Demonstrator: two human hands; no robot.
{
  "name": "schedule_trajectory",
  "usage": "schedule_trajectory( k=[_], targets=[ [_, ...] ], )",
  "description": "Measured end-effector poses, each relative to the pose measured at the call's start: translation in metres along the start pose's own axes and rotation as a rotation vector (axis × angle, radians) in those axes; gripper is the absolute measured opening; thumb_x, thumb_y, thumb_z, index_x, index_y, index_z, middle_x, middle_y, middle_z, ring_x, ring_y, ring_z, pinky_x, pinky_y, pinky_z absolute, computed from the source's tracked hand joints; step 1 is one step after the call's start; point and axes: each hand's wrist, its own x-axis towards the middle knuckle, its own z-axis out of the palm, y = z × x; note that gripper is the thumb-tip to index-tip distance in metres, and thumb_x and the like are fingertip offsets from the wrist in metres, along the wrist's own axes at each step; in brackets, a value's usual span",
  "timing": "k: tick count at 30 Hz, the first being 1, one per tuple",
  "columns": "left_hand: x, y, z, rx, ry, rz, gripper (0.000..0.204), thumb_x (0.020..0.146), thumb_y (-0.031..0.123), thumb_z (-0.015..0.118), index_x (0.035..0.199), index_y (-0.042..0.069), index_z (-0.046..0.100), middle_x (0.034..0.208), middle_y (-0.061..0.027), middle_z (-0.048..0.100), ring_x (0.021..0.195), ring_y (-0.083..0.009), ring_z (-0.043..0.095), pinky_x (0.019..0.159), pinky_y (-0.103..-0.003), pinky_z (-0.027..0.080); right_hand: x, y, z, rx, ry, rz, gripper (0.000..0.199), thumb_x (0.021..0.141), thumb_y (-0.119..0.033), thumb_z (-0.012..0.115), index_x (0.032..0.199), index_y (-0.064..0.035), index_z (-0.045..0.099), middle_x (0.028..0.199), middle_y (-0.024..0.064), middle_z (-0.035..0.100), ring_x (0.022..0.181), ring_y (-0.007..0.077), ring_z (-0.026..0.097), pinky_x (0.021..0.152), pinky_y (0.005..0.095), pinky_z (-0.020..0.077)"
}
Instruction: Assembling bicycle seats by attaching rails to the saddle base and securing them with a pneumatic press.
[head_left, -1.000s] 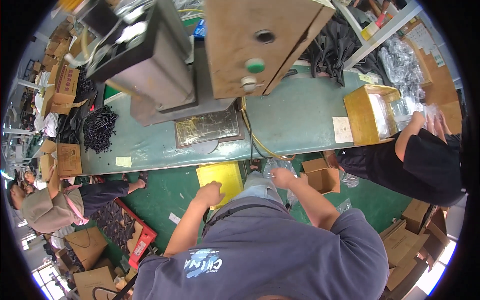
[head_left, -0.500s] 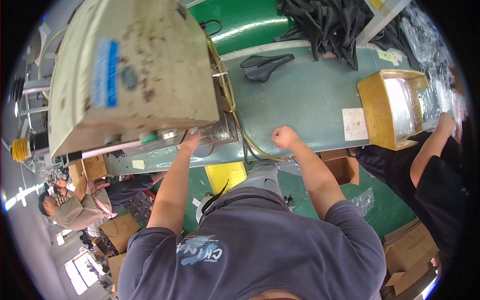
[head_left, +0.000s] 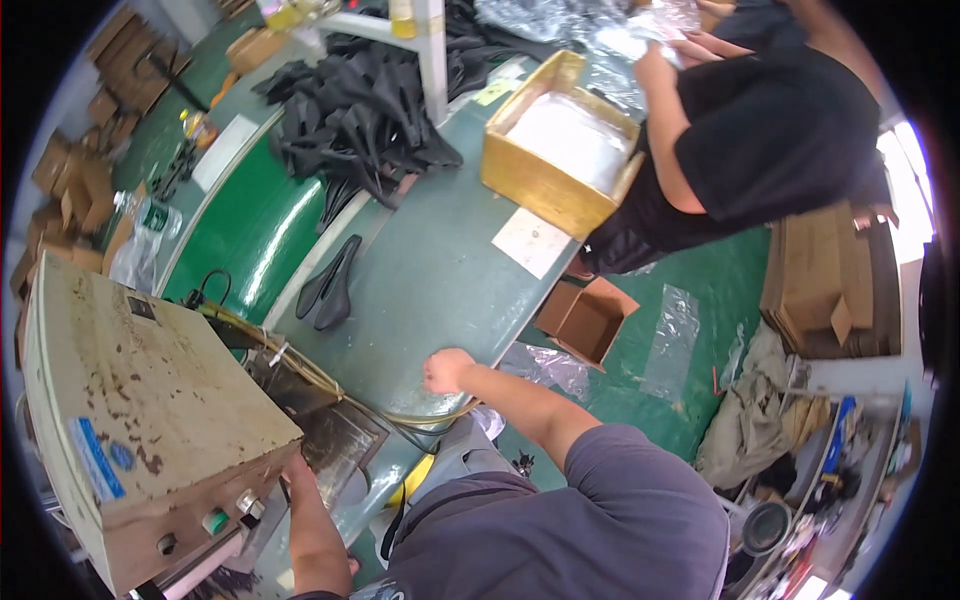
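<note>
under the machine housing: left hand (head_left: 300,478) is reached into the opening below the worn beige machine box (head_left: 140,400), beside the metal plate (head_left: 335,445); its fingers are hidden by the housing, so whether they are apart or together cannot be told.
right hand: the right hand (head_left: 447,370) is closed into a fist with nothing seen inside it, resting at the near edge of the grey-green surface (head_left: 440,270), just beside the yellowish hose (head_left: 420,418).
work item: a single black saddle (head_left: 330,285) is lying loose on the surface, well apart from both hands; a heap of black saddles (head_left: 365,120) is piled further back.
risk, pinch: the left hand could be caught if the machine were cycled while it is inside; the green button (head_left: 212,521) and knob are placed near the forearm and could be bumped.
risk, snag: the hose is curved close under the right wrist; a pull could be caused by a quick arm movement.
risk, slide: the lone saddle is unsecured and could be knocked off by a sweep of the arm.
risk, crowding: a second person in a black shirt (head_left: 770,130) is working at the yellow tray (head_left: 545,185) on the same surface; a clash could arise if both reached across.
</note>
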Motion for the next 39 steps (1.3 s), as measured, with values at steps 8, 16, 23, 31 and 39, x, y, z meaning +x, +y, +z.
schedule_trajectory(
  k=[8, 16, 23, 31, 39],
  targets=[
    [-0.109, 0.018, -0.039, -0.279, -0.475, -0.140, 0.038, 0.092, 0.000, 0.069, 0.126, 0.012, 0.057, 0.115, -0.0072, 0.065, 0.093, -0.0226, 0.064, 0.068, -0.035, 0.056, -0.043, -0.052, 0.097, 0.157, 0.608, 0.140, 0.021, 0.088, -0.021, 0.062, 0.102, -0.0073, 0.071, 0.098, 0.0212, 0.076, 0.092, 0.0426, 0.073, 0.082, 0.0529, 0.0584],
    [-0.220, 0.026, -0.093, -0.110, -0.992, -0.129, 0.045, 0.092, -0.006, 0.069, 0.132, 0.010, 0.058, 0.117, -0.0084, 0.070, 0.096, -0.0236, 0.070, 0.074, -0.038, 0.059, -0.077, -0.170, 0.146, 0.431, 0.346, -0.250, 0.051, 0.091, -0.037, 0.078, 0.126, -0.0019, 0.067, 0.113, 0.0199, 0.075, 0.106, 0.0372, 0.073, 0.092, 0.0449, 0.0573],
    [-0.281, 0.060, -0.058, -0.186, -1.083, -0.195, 0.034, 0.091, -0.005, 0.075, 0.123, 0.004, 0.067, 0.112, -0.0097, 0.075, 0.097, -0.0230, 0.074, 0.082, -0.036, 0.061, -0.098, -0.150, 0.097, 0.370, 0.095, -0.169, 0.048, 0.085, -0.039, 0.084, 0.113, -0.0025, 0.074, 0.101, 0.0192, 0.077, 0.094, 0.0346, 0.074, 0.083, 0.0442, 0.0564],
    [-0.283, 0.067, -0.047, -0.195, -1.186, -0.251, 0.034, 0.089, -0.007, 0.077, 0.121, 0.003, 0.069, 0.112, -0.0098, 0.075, 0.097, -0.0224, 0.074, 0.086, -0.036, 0.060, -0.107, -0.144, 0.083, 0.506, -0.005, -0.114, 0.043, 0.089, -0.038, 0.082, 0.110, -0.0009, 0.073, 0.094, 0.0180, 0.076, 0.087, 0.0273, 0.073, 0.079, 0.0411, 0.0564],
    [-0.279, 0.063, -0.060, -0.196, -1.098, -0.146, 0.034, 0.089, -0.008, 0.076, 0.121, -0.001, 0.069, 0.112, -0.0113, 0.075, 0.100, -0.0226, 0.074, 0.094, -0.037, 0.060, -0.101, -0.162, 0.094, 0.469, 0.052, -0.132, 0.041, 0.087, -0.034, 0.083, 0.110, -0.0011, 0.074, 0.093, 0.0178, 0.077, 0.085, 0.0279, 0.075, 0.078, 0.0405, 0.0573]
  ],
)
